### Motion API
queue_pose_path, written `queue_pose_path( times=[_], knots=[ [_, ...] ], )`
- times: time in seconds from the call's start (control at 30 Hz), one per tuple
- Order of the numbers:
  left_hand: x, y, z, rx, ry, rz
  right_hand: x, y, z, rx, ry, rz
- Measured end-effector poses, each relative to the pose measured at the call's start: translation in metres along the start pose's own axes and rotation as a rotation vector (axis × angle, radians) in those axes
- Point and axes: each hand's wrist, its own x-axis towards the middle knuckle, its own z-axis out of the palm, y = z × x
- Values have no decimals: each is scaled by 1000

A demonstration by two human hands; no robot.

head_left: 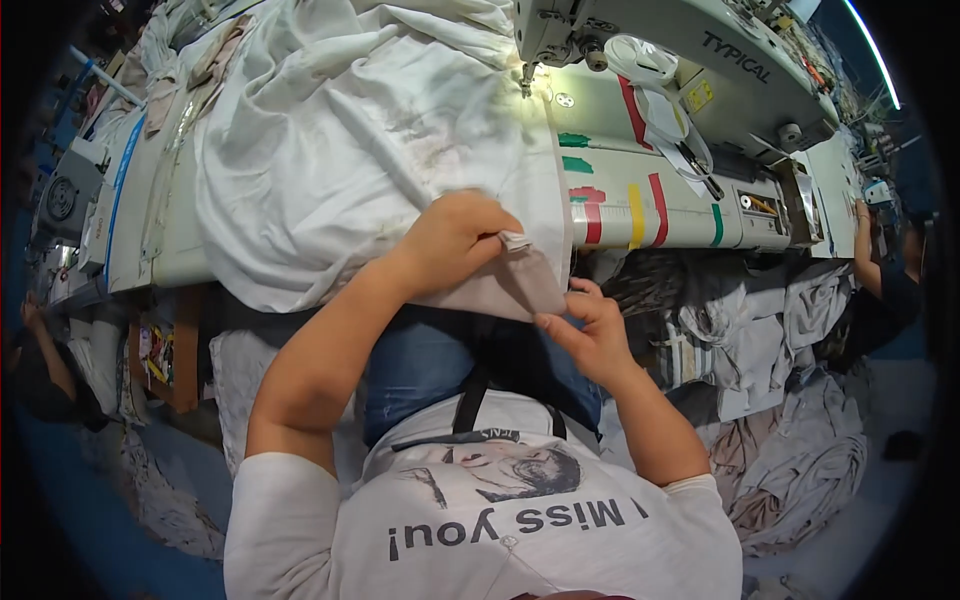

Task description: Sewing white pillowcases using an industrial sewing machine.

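Pale sewing table (165, 240) bears a rumpled white cloth (330, 150) spilling over its front, sewing machine (690, 45) at far right; left hand (455, 238) pinches the cloth's turned-up edge (530, 280), right hand (597, 335) grips its near corner, thumb and fingers together.
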Motion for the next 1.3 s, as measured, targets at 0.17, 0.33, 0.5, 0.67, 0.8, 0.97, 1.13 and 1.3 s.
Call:
queue_pose_path(
  times=[0.17,0.33,0.5,0.67,0.8,0.97,1.13,1.3],
  knots=[
    [-13,-3,-19,-58,-149,-126,8,-8,-4,22,-43,-12],
    [5,-14,-36,-224,-187,-249,27,-20,-3,169,0,43],
    [28,-37,-49,-266,-207,-334,56,-23,-7,224,38,54],
    [49,-63,-56,-258,-178,-337,90,-26,-20,168,38,33],
    [68,-86,-61,-255,-154,-304,115,-26,-35,74,-19,33],
    [93,-104,-70,-293,-155,-377,147,-14,-38,81,-15,72],
    [105,-123,-79,-450,-152,-520,167,-11,-40,40,19,80],
    [104,-79,-89,-260,-32,-290,164,-3,-34,79,167,15]
  ],
)
